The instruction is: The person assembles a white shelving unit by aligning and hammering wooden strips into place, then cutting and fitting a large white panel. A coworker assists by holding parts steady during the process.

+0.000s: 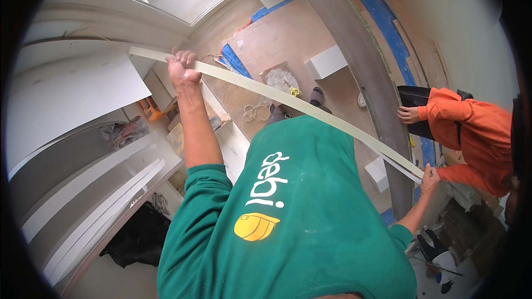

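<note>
A long, narrow cream strip slants across in front of my body, from the upper left down to the right. My left hand is closed around it near its far-left end, a short length sticking out past the fist. At the other end, my right hand grips the strip with fingers bent round it. Near that hand, a second thin white edge runs just under the strip; I cannot make out whether it is a separate piece. The strip passes above a long grey-brown board on the right.
A person in an orange top stands at the right, one hand on the board. White shelving and a white panel fill the left. On the covered floor are a white box, a dusty tile and loose cord.
</note>
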Available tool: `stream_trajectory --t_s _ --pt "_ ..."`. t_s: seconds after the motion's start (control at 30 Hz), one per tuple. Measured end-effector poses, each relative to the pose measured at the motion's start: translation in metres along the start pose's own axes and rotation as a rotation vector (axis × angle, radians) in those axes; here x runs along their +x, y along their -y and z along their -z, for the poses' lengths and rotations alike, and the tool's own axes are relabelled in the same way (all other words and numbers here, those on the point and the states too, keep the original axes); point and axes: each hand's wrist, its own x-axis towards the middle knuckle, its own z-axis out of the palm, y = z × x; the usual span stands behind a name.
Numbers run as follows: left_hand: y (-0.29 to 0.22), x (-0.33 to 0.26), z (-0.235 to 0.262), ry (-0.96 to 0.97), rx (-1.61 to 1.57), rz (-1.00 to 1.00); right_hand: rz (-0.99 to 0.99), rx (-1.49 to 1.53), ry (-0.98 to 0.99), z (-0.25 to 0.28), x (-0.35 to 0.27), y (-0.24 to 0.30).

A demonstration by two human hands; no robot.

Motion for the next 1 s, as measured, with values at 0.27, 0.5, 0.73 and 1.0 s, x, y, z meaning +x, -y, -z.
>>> stream_trajectory --t_s 0.27,0.5,0.73,1.0 --pt "0.005 0.004 -0.007 -0.01 0.041 0.002 -0.107 0.067 0.06 -0.02 0.012 -0.006" --pt "-0.001 -0.009 -0.012 -0.045 0.108 -0.038 -0.1 -0.093 0.077 -0.045 0.019 0.019" --pt "-0.005 -0.021 0.002 -0.043 0.111 -0.071 0.093 -0.221 0.099 -0.054 0.023 0.031" --pt "-0.005 -0.024 0.015 -0.109 0.16 -0.078 0.015 -0.187 0.127 -0.051 0.034 0.016"
